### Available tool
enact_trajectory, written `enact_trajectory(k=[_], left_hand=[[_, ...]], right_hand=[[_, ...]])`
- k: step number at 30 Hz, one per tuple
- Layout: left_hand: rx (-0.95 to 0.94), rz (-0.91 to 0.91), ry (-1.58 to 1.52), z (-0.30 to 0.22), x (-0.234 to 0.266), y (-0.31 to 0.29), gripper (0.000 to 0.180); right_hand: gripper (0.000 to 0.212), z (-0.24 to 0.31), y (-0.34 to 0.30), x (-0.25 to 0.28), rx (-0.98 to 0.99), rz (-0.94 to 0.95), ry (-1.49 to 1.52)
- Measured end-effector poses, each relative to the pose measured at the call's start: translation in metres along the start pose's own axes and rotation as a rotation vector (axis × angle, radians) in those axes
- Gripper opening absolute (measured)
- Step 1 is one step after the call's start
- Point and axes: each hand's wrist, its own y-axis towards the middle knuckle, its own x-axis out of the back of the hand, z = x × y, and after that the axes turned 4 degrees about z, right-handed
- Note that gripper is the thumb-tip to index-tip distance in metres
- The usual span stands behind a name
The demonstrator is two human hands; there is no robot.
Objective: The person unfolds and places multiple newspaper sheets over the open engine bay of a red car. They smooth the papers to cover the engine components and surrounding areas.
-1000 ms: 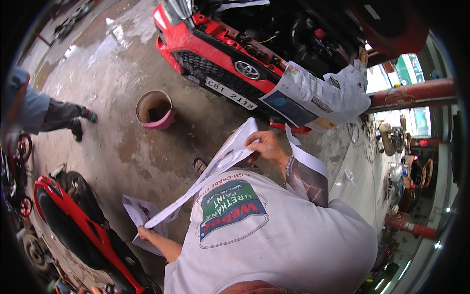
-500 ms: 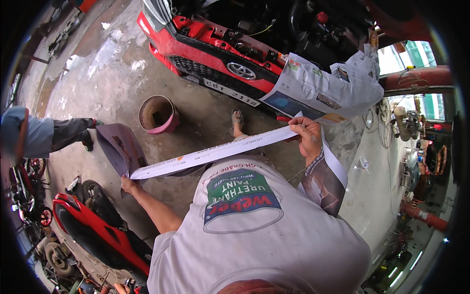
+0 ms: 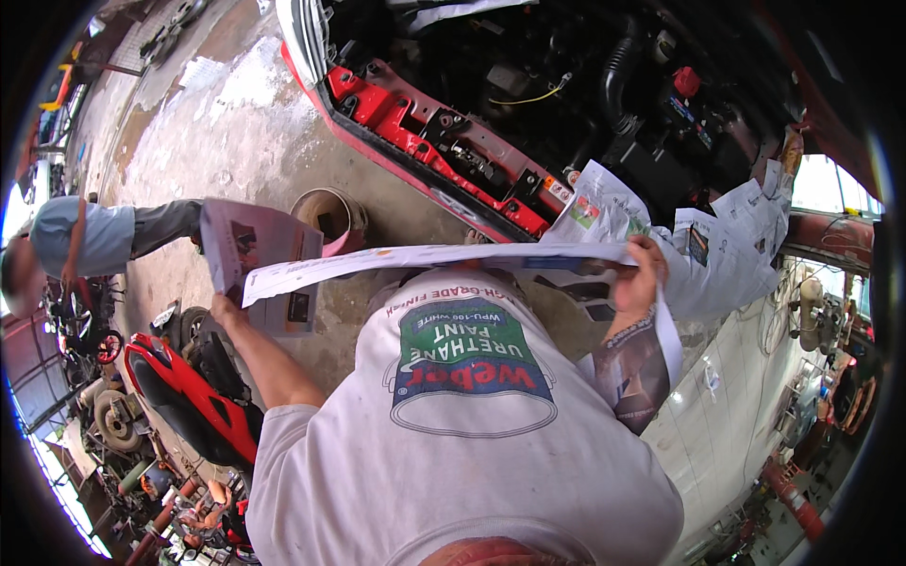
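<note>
The red car (image 3: 444,141) stands with its front stripped and engine bay open, newspaper sheets (image 3: 727,245) draped over its right corner. Just in front of the car, a long newspaper sheet (image 3: 425,257) stretches edge-on between both hands. A red motorbike (image 3: 193,396) stands well left of the car's nose. A pink bucket (image 3: 330,219) sits near the car's front. The left hand (image 3: 225,307) pinches the sheet's left end; the right hand (image 3: 640,279) clasps its right end.

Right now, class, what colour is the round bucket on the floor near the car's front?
Pink outside, seen in the head view: the bucket, partly hidden behind the held newspaper sheet.
</note>
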Motion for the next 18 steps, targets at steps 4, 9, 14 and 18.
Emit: enact_trajectory(k=[4,9,14,18], left_hand=[[-0.249,-0.072,0.046,-0.059,-0.018,0.016,0.045],[-0.481,0.230,0.058,-0.180,-0.172,-0.082,0.049],[-0.951,0.665,0.125,-0.263,-0.263,-0.040,0.043],[-2.047,-0.290,1.269,-0.333,-0.333,-0.108,0.053]], right_hand=[[0.014,0.018,0.033,0.004,0.036,-0.083,0.123],[0.015,-0.012,0.063,0.021,0.241,-0.207,0.431],[0.033,-0.020,0.082,0.030,0.375,-0.294,0.461],[0.081,-0.023,0.073,-0.062,0.379,-0.417,-0.589]])
